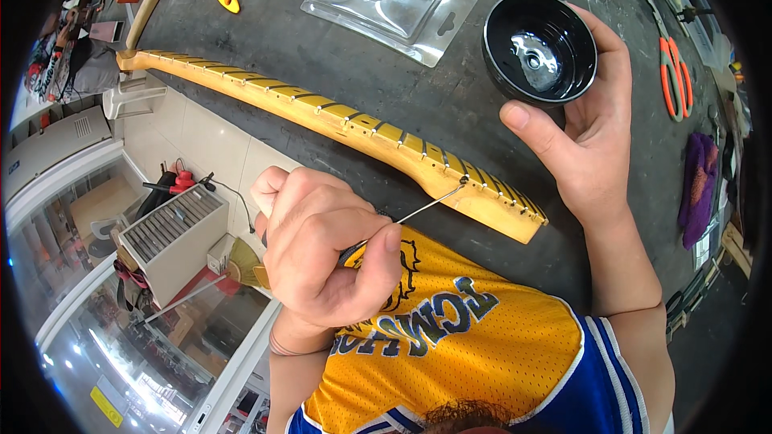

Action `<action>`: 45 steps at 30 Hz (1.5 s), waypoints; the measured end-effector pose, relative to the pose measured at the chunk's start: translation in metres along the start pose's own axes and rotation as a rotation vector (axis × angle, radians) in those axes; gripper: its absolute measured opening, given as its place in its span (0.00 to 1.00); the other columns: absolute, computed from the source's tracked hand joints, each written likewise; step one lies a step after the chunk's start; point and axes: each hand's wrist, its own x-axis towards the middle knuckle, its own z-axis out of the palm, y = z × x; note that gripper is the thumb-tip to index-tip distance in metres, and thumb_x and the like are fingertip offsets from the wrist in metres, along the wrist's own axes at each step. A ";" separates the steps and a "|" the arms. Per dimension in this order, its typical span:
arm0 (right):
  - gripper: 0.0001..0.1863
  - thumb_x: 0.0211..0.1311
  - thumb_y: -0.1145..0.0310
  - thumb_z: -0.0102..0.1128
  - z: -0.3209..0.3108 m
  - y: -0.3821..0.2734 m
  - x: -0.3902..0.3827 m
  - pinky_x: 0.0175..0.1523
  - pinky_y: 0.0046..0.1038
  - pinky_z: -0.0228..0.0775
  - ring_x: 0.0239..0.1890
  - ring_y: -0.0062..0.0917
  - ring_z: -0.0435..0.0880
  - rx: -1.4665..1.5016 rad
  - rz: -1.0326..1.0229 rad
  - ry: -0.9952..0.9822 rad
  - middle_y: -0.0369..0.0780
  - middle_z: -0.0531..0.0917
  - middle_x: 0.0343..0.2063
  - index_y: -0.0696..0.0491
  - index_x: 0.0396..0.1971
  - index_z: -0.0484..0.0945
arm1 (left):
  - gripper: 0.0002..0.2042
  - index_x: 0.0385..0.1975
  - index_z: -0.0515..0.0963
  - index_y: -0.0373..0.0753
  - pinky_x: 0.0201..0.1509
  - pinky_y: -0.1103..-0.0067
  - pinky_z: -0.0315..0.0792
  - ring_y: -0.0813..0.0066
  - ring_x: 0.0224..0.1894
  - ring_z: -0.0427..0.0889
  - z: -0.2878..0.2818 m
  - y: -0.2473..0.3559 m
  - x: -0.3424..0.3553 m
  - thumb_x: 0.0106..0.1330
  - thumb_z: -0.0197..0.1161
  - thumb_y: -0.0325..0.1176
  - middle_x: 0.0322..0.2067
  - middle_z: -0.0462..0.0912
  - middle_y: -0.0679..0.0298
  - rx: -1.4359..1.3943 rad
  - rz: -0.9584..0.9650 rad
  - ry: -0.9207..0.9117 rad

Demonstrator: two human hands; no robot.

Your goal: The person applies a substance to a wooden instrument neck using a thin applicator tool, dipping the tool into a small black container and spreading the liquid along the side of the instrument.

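The left hand [326,249] is clamped around a thin metal tool [429,206] — tip at the guitar neck [322,118] just beyond it. A black bowl [515,26] is gripped by the right hand [593,137] — light tip pressure is advised.

guitar neck [346,122], scissors [665,47] on dark bench [265,36]

Free gap betw. guitar neck [330,119] & plastic tray [390,12], blk cup [540,22] in way at R.
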 end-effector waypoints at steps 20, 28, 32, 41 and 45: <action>0.52 0.62 0.75 0.85 0.001 -0.003 -0.001 0.81 0.37 0.72 0.74 0.32 0.80 0.031 0.060 0.010 0.46 0.77 0.72 0.59 0.81 0.60 | 0.12 0.35 0.83 0.42 0.51 0.67 0.61 0.66 0.32 0.81 0.001 -0.002 -0.002 0.55 0.77 0.21 0.28 0.86 0.66 -0.011 -0.041 0.035; 0.52 0.62 0.75 0.85 0.002 -0.003 -0.001 0.80 0.37 0.72 0.74 0.32 0.80 0.034 0.057 0.014 0.46 0.77 0.72 0.59 0.81 0.60 | 0.09 0.34 0.81 0.41 0.51 0.66 0.61 0.66 0.31 0.79 0.000 -0.003 -0.004 0.59 0.76 0.24 0.27 0.84 0.65 -0.006 -0.027 0.013; 0.52 0.62 0.75 0.85 0.001 -0.001 0.000 0.81 0.37 0.72 0.74 0.32 0.80 0.036 0.041 0.011 0.46 0.77 0.72 0.58 0.81 0.60 | 0.08 0.34 0.79 0.39 0.53 0.65 0.61 0.66 0.32 0.77 0.004 -0.004 -0.002 0.65 0.74 0.28 0.27 0.83 0.64 0.012 -0.007 0.007; 0.53 0.59 0.79 0.85 -0.002 -0.003 0.002 0.81 0.37 0.73 0.75 0.33 0.80 0.010 -0.002 -0.011 0.47 0.77 0.74 0.57 0.81 0.60 | 0.11 0.35 0.84 0.42 0.45 0.69 0.60 0.66 0.30 0.80 -0.005 0.000 0.026 0.58 0.78 0.21 0.28 0.85 0.68 0.010 0.048 0.057; 0.57 0.53 0.87 0.84 -0.001 0.004 0.002 0.81 0.38 0.75 0.78 0.37 0.78 0.054 -0.108 -0.046 0.54 0.71 0.80 0.51 0.81 0.58 | 0.06 0.34 0.82 0.38 0.54 0.68 0.63 0.67 0.34 0.76 0.000 0.009 0.053 0.67 0.74 0.25 0.28 0.84 0.64 0.061 0.084 0.051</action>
